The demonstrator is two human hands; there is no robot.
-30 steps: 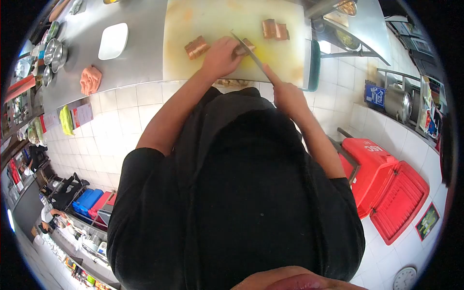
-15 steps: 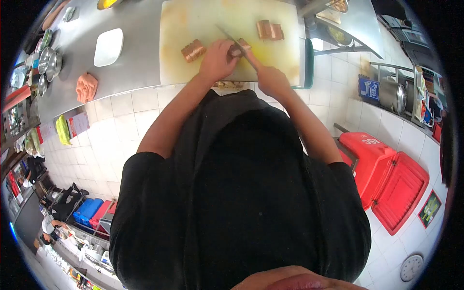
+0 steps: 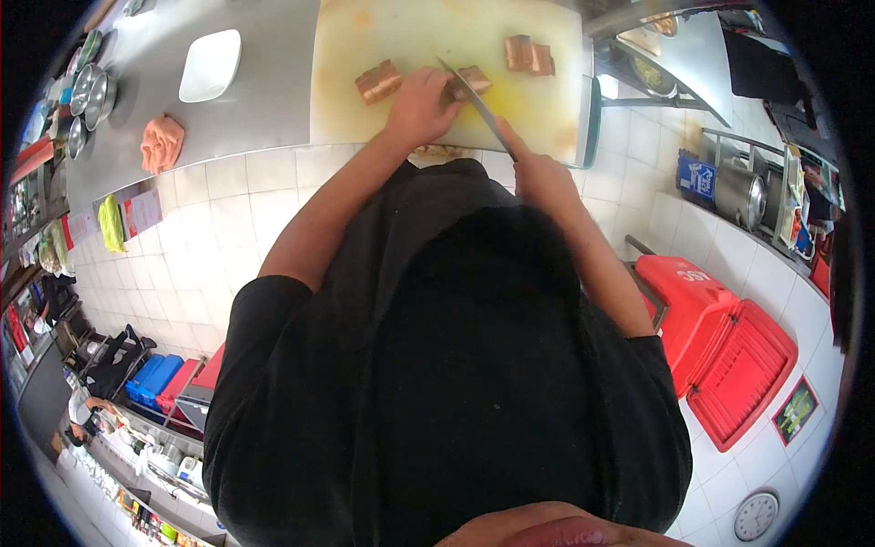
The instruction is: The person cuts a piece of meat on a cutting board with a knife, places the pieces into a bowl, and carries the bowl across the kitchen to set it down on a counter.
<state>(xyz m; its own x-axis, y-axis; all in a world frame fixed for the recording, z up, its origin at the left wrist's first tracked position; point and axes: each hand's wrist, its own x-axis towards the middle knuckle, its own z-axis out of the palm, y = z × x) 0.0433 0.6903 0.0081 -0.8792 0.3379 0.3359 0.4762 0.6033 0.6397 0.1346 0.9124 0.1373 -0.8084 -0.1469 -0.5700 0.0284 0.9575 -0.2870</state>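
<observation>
A pale cutting board (image 3: pixel 410 32) lies on a steel counter (image 3: pixel 264 91). My left hand (image 3: pixel 419 105) presses down a brown piece of meat (image 3: pixel 474 80) near the board's middle. My right hand (image 3: pixel 540 178) grips the handle of a long knife (image 3: pixel 474 100), whose blade lies across that piece. Sliced meat (image 3: pixel 378 82) sits to the left of my left hand, and another cut piece (image 3: pixel 529 55) rests at the board's far right.
A white rectangular dish (image 3: pixel 210 64) and an orange cloth (image 3: pixel 162 143) lie on the counter to the left, with metal bowls (image 3: pixel 87 96) beyond. A red bin (image 3: pixel 720 337) with its lid open stands on the tiled floor at right. A metal pot (image 3: pixel 738 193) stands behind it.
My right hand drew back toward me with the knife after pushing forward half a second ago; the blade still lies across the held meat. My left hand stays on the piece.
</observation>
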